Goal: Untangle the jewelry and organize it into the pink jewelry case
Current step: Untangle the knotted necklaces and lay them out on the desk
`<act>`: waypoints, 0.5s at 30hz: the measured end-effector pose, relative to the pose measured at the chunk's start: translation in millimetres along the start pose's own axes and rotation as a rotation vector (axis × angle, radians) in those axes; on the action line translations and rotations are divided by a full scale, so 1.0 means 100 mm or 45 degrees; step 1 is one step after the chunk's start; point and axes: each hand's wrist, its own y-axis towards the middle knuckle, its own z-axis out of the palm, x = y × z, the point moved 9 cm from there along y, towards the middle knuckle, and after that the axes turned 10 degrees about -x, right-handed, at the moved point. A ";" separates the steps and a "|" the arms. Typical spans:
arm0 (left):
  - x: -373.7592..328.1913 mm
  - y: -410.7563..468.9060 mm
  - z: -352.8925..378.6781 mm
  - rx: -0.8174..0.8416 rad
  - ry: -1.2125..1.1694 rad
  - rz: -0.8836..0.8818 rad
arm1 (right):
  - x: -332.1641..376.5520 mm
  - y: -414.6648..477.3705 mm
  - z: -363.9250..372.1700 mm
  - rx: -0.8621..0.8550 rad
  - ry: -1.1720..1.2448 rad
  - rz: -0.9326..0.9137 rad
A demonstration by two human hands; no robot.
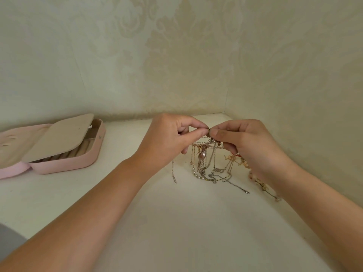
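A tangle of thin gold and silver chains (212,163) hangs from both hands, its lower loops and pendants trailing on the white tabletop (176,222). My left hand (169,140) pinches the top of the tangle between thumb and forefinger. My right hand (247,142) pinches the same knot from the right, fingertips nearly touching the left ones. A pink pendant dangles in the middle of the tangle. The pink jewelry case (64,161) lies open at the left, its beige inner flap partly lowered over the ring rolls.
A beaded piece (263,185) lies on the table under my right wrist. Patterned cream walls (196,65) meet in a corner just behind the hands. A grey shape (9,240) shows at the lower left edge.
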 end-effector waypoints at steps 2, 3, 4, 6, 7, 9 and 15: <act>-0.03 -0.01 0.00 -0.010 0.046 0.041 | 0.01 0.00 0.00 0.003 -0.003 -0.010; -0.05 -0.02 0.00 -0.017 0.067 0.060 | 0.01 0.00 0.00 0.006 -0.007 -0.013; -0.06 -0.02 -0.01 -0.026 0.085 0.077 | 0.01 0.00 0.00 0.009 -0.007 -0.013; -0.07 -0.03 -0.01 -0.043 0.110 0.094 | 0.02 0.00 0.00 0.011 0.007 -0.008; -0.08 -0.03 -0.01 -0.051 0.120 0.101 | 0.02 0.00 0.00 0.009 0.016 -0.005; -0.10 -0.04 -0.02 -0.068 0.147 0.133 | 0.02 0.00 -0.01 0.012 0.034 0.002; -0.13 -0.04 0.04 -0.022 0.276 0.210 | -0.05 0.03 -0.01 0.024 0.028 0.040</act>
